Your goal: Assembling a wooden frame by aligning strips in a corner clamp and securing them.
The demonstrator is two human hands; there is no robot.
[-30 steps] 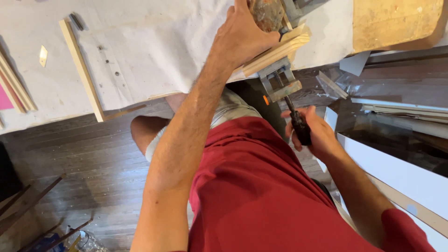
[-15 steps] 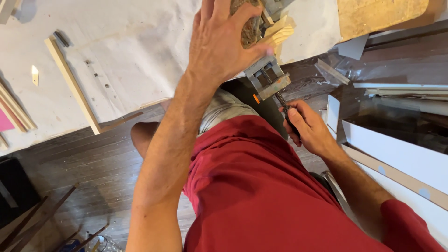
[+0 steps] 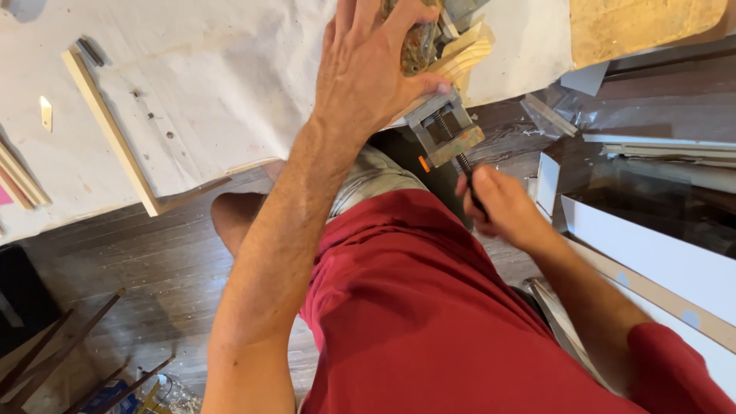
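Observation:
My left hand (image 3: 368,65) presses flat, fingers spread, on pale wood pieces (image 3: 464,54) and a mottled brownish block (image 3: 418,47) at the edge of a white-covered worktable (image 3: 215,84). A grey metal clamp (image 3: 445,130) grips the wood at the table edge, its threaded screw hanging down. My right hand (image 3: 502,207) is closed around the clamp's dark handle (image 3: 471,188) below the table. I wear a red shirt and light shorts.
A long wooden strip (image 3: 107,130) lies diagonally on the table, with more strips (image 3: 19,180) at the left edge. White boards (image 3: 652,253) and clear plastic lie at the right on a dark wood floor. Thin dark sticks (image 3: 61,360) rest bottom left.
My left hand shifted from gripping the wood to pressing flat on it. My right hand stays on the clamp handle, slightly rotated. The view has moved a little to the right.

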